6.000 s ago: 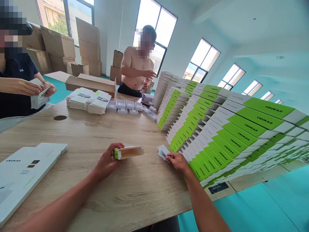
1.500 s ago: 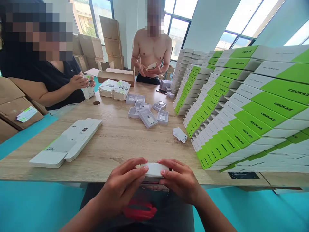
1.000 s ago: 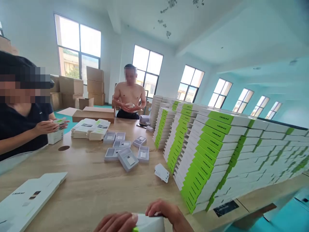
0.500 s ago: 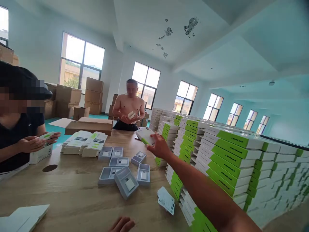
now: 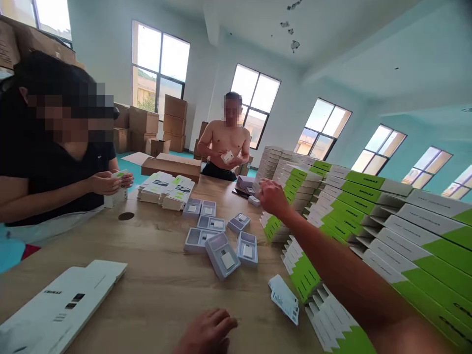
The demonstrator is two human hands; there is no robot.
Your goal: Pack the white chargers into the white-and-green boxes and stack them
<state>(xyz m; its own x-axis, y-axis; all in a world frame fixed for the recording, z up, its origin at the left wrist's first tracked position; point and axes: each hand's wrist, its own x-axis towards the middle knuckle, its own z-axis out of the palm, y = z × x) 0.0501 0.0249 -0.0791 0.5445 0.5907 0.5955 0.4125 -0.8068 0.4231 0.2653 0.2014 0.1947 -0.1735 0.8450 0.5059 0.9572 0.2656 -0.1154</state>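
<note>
My right hand [image 5: 273,196] reaches out beside a stack of flat white-and-green boxes [image 5: 297,189]. No box shows in it, and its fingers look loosely apart. My left hand [image 5: 212,328] is low over the near table edge, fingers slightly bent, holding nothing. Between the hands and the far edge lie several grey plastic trays [image 5: 223,255], each with a small white piece inside. A few printed paper leaflets [image 5: 283,299] lie near the right stacks. To the left of my left hand are flat white printed cartons [image 5: 70,300].
Tall rows of boxes [image 5: 372,196] line the right side. Piled printed cartons [image 5: 165,191] and an opened brown carton [image 5: 171,167] stand at the far left. One co-worker [image 5: 226,137] across the table holds a small white item; another person [image 5: 47,172] sits at left with a small carton.
The white box in my right hand is out of it now, and that hand is against the stack. More of my left hand has come into view. The camera has turned left.
</note>
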